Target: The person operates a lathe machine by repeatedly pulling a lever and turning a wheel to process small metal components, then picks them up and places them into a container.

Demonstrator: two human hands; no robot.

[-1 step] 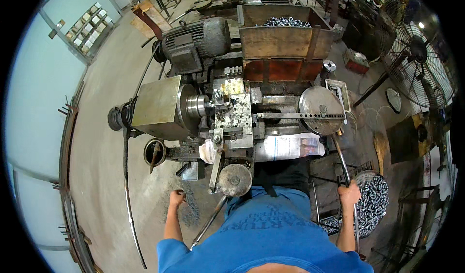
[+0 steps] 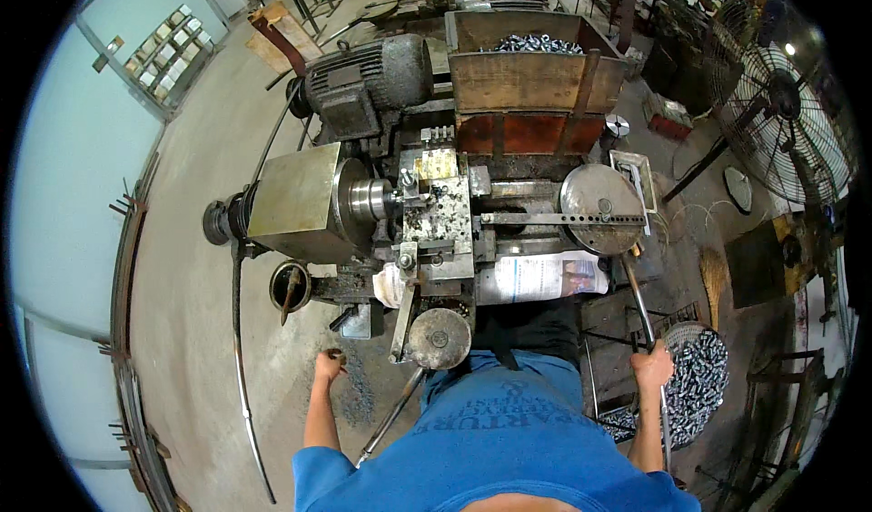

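My right hand (image 2: pixel 652 367) is wrapped round a long metal lever (image 2: pixel 640 301) that runs down from a round plate (image 2: pixel 601 208) on the lathe's right end. Off to the left, my left hand (image 2: pixel 329 365) hangs above the floor with its fingers curled; whatever lies in them is too small and dark to name. Between the hands, the lathe's chuck (image 2: pixel 367 199) faces a tool block (image 2: pixel 438 217) with bolted clamps. A second lever (image 2: pixel 392 417) slopes down from a smaller round plate (image 2: pixel 440 338) close to my body, with no hand on it.
A round basket (image 2: pixel 696 385) of small shiny metal parts stands beside my right hand. Behind the lathe is a wooden box (image 2: pixel 531 80) holding similar parts. A dark pot (image 2: pixel 291 287) with a brush sits at the left, a motor (image 2: pixel 368 80) behind it. A fan (image 2: pixel 783 94) stands far right.
My left hand has shifted slightly away from my body and its curled fingers have turned a little. My right hand stays on the lever.
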